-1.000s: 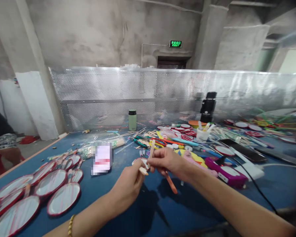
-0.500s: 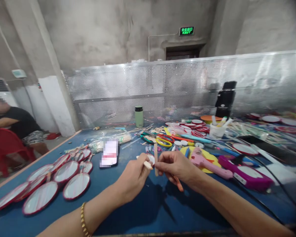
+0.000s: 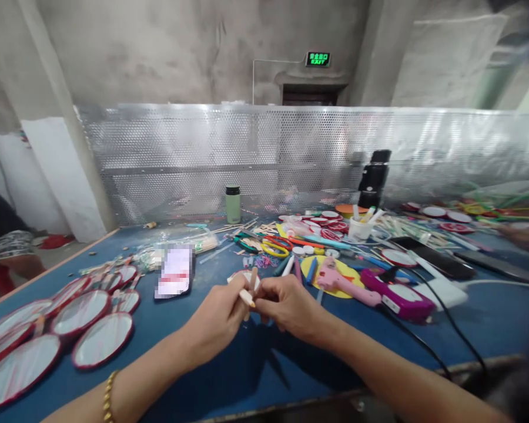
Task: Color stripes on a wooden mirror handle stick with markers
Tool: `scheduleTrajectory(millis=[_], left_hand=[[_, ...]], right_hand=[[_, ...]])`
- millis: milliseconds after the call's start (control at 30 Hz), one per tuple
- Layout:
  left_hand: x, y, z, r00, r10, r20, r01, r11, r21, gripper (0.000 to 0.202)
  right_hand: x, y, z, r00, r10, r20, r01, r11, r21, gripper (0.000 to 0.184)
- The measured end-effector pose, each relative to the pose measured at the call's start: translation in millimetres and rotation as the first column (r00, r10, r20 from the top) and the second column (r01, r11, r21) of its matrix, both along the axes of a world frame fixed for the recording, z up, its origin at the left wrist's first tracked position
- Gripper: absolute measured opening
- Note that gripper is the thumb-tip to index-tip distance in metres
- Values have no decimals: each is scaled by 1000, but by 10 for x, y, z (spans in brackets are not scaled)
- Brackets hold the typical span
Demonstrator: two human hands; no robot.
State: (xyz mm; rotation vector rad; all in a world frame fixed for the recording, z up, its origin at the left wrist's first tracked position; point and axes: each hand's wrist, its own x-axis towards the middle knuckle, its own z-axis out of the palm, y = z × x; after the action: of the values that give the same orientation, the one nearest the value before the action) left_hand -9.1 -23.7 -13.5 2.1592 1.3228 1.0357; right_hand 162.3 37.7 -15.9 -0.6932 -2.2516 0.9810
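My left hand [image 3: 218,311] is closed on a pale, pen-like stick [image 3: 247,298] with an orange tip, pointing down to the right. My right hand [image 3: 293,305] is closed beside it, thumb and fingers pinched at the lower part of a flat wooden craft stick [image 3: 254,278] standing upright between the hands. The two hands nearly touch, and fingers hide the craft stick's lower end. Behind them, a small white round piece [image 3: 242,276] is partly covered by my left hand. A white pen [image 3: 288,266] lies just past my right hand.
Red-rimmed white discs [image 3: 103,339] lie at left, near a phone [image 3: 175,271]. A pink glue gun [image 3: 341,282] rests on a yellow disc, beside a purple device [image 3: 399,296] with black cables. Scissors [image 3: 275,248], a green bottle [image 3: 233,205] and a white cup [image 3: 360,230] stand or lie behind.
My hands have come closer together, and the craft stick now meets the pale stick. The orange handle under my right hand no longer shows. The view has turned right.
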Motion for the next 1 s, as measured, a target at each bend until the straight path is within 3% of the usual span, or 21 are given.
scheduleTrajectory(millis=[133,267,367,433,500,667,800,900,1000], left_hand=[[4,-19,11,999,29,-25,-29,1000,9,21],[-2,-49,-17,996,43,-75,-38,997,70,19],[-8,-60,-62,995,-8,-101,17,995,94,15],[-11,-61,-80,995,-8,-98,20,993,115,14],[-13,-57,-76,996,20,-87,-9,992,125,13],[-7,-42,-25,997,53,-62,-46,993,109,18],[-14,-45,-26,999,30,-46,-26,995,92,22],[-21,-49,-35,999,18,-31,-16,998,65,21],[-12,-48,-29,1000,-1,-11,2,999,44,20]], right_hand=[[174,73,124,987,-149,-57,158,968,196,38],[531,197,446,870,-421,-255,486,820,303,44],[748,241,627,857,-484,-177,507,731,457,38],[807,281,654,846,-532,-27,426,645,634,33],[803,357,606,824,-558,94,324,601,731,25],[682,544,360,816,-461,351,31,640,768,17],[599,387,228,796,-324,512,-223,630,744,14],[556,203,173,776,-266,572,-331,600,728,14],[545,127,139,744,-297,598,-406,510,758,14]])
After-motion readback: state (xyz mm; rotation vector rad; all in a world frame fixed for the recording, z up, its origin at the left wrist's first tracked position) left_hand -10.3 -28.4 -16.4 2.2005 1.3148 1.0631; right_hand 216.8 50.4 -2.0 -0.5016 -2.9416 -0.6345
